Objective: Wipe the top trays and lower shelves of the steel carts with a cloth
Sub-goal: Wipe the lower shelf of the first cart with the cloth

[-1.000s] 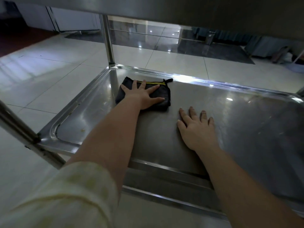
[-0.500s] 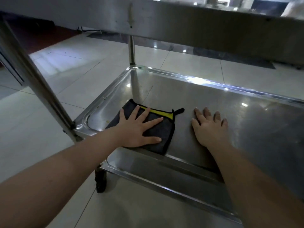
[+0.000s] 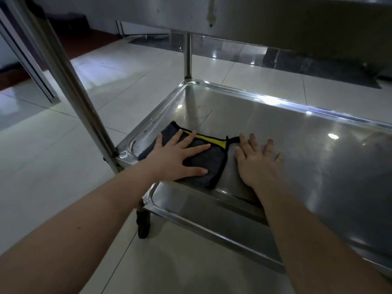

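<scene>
Head view, looking under the cart's upper tray (image 3: 275, 20) and down onto the lower shelf (image 3: 286, 134). The light is dim and the steel is glary.

Cloth (image 3: 209, 166): dark grey with a black bound edge. A yellow strip (image 3: 206, 139) runs along its far side and a small black loop (image 3: 233, 139) sits at its far right corner. It lies flat in the shelf's near-left corner. Its near edge is up against the front lip and possibly laps onto it, but the glare makes that hard to settle.

Left hand (image 3: 176, 160): palm down on the cloth, fingers straight and spread, thumb out to the right. Nothing is curled round the fabric, so the hand presses the cloth and does not grasp it. It covers the cloth's left half.

Right hand (image 3: 256, 166): palm down on bare steel just beside the cloth's right edge. The fingers are extended, slightly splayed, and point toward the far rim. It holds nothing. The index fingertip is close by the loop.

Both bare forearms reach in across the front rim.

Cart: the near-left post (image 3: 70, 88) rises at a slant in the picture from the shelf corner, and the far-left post (image 3: 187, 58) stands at the back corner. A dark caster (image 3: 143, 223) sits under the near-left corner on the pale tiled floor (image 3: 48, 170). The shelf has a raised, rolled rim. Faint scratch marks (image 3: 204, 119) show on the surface just beyond the cloth.
</scene>
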A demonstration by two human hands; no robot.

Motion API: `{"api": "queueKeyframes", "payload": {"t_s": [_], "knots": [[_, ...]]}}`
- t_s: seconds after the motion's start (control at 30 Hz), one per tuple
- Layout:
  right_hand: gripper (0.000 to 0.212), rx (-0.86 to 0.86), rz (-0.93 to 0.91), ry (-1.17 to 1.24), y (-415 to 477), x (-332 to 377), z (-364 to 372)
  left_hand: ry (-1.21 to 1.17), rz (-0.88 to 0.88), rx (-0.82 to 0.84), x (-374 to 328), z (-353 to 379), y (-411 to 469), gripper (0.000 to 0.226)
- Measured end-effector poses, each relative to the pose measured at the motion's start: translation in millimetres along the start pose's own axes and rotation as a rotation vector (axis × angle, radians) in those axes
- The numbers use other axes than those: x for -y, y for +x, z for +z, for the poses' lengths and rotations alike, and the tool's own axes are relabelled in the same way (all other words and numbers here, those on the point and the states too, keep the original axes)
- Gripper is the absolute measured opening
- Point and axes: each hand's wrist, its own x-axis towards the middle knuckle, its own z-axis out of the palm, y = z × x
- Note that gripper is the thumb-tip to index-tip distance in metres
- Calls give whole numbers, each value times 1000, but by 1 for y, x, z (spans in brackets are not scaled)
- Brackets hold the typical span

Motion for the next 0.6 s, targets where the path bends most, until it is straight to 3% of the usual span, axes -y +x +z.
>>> {"api": "queueKeyframes", "payload": {"t_s": [0.13,0.27,0.43,0.6], "knots": [[63,25,-36,-72,-3,4,-3,6,-110,33,41,-15,-1,74],[73,-155,-191,-129,-12,13,-6,-24,-218,39,36,-17,8,58],[70,-40,-141,-91,-3,8,-1,46,-339,11,6,-4,-5,85],[68,-12,-157,-91,-7,4,2,33,-304,37,17,5,-36,78]]}}
